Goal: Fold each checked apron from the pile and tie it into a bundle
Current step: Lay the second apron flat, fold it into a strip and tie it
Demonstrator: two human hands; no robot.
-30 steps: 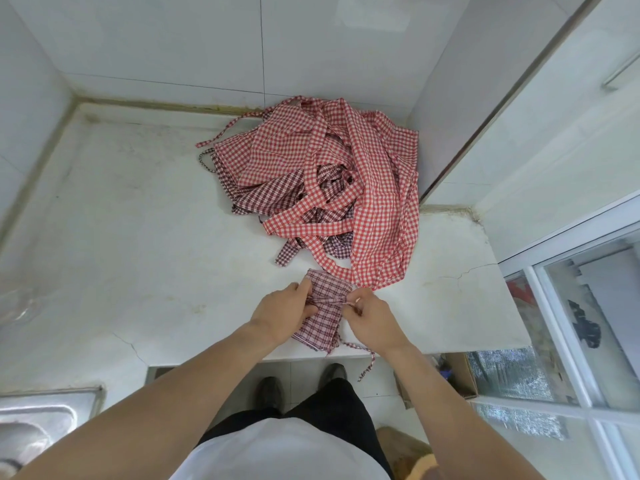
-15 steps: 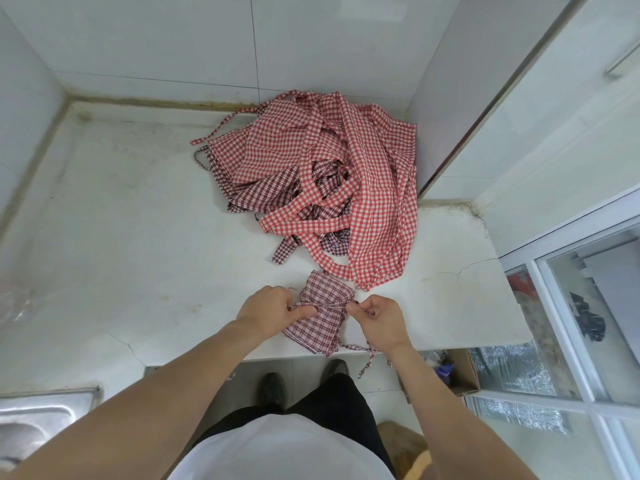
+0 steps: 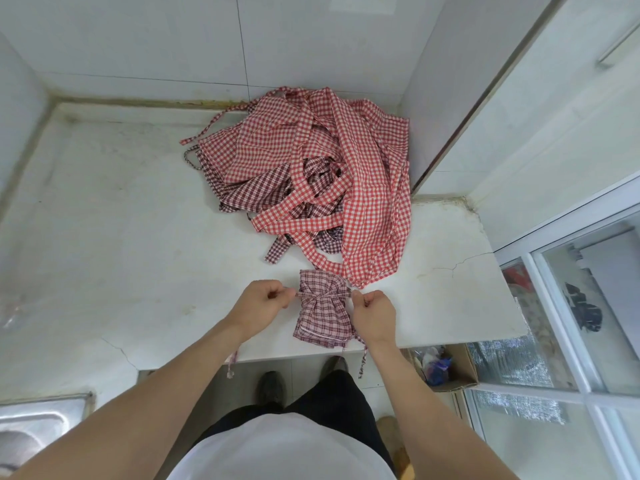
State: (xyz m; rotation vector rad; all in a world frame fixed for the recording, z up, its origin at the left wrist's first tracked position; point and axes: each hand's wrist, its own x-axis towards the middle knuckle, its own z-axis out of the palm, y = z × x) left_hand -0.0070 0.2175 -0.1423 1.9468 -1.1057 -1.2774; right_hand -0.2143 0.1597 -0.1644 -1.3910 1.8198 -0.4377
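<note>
Head view: at six o'clock on the white marble tabletop [image 3: 121,258], the folded dark-checked apron bundle [image 3: 323,311] is getting tied. The left hand [image 3: 261,301] and right hand [image 3: 372,311] are each pinching a strap end, pulling outward. Next, probably cinching the knot; the red-checked apron pile [image 3: 322,181] is waiting at twelve o'clock.

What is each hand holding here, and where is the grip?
Left hand and right hand each pinch a tie string of the folded apron bundle, one on each side of its cinched waist.
</note>
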